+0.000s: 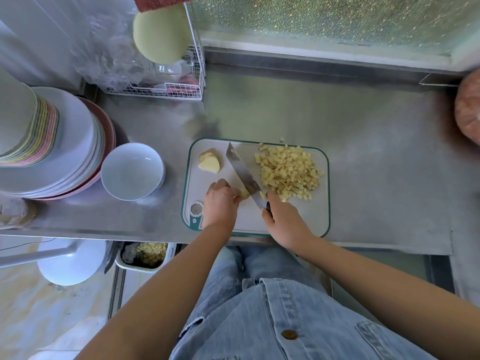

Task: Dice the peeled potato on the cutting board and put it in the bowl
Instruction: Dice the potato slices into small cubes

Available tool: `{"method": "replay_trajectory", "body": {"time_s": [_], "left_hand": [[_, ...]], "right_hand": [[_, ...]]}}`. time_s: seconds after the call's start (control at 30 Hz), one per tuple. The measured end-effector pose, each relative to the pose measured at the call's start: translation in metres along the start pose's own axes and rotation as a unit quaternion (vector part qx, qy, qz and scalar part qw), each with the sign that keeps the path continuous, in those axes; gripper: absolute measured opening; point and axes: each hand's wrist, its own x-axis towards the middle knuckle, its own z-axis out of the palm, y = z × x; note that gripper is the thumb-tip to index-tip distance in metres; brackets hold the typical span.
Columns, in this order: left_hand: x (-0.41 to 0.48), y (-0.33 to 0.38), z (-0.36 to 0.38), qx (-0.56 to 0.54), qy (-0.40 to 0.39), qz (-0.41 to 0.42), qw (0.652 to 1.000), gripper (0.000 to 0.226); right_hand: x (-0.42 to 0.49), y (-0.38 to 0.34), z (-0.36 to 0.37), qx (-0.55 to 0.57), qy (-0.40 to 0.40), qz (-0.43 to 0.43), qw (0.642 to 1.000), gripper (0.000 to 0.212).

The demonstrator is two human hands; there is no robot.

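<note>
Left hand holds potato piece, right hand grips knife near board edge.

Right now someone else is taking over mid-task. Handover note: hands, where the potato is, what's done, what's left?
Left hand: holds a small potato piece down on the cutting board.
Right hand: grips the knife, blade at that piece.
Done: large diced pile on the board's right side.
Left: finish this piece, dice the two uncut chunks at the board's far left, then move everything into the bowl, which sits empty just left of the board.
</note>
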Motion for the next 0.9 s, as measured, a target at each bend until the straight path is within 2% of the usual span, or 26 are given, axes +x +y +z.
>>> {"method": "replay_trajectory", "body": {"time_s": [0.17, 0.37, 0.6, 0.9], "left_hand": [[0.0, 0.0, -0.001, 0.0, 0.001, 0.007, 1.0, 0.014], [-0.006, -0.012, -0.001, 0.027, 0.028, 0.016, 0.999, 0.027], [-0.006, -0.006, 0.001, 0.04, 0.049, -0.004, 0.998, 0.009], [-0.002, -0.004, 0.004, 0.041, 0.042, -0.02, 0.998, 0.006]], "right_hand": [[0.007, -0.005, 0.005, -0.014, 0.026, 0.004, 1.0, 0.019], [0.0, -0.003, -0.009, 0.018, 0.045, -0.001, 0.999, 0.019], [-0.013, -0.005, -0.004, -0.013, 0.013, -0.021, 1.0, 0.013], [-0.009, -0.007, 0.01, -0.033, 0.017, -0.002, 0.999, 0.013]]}}
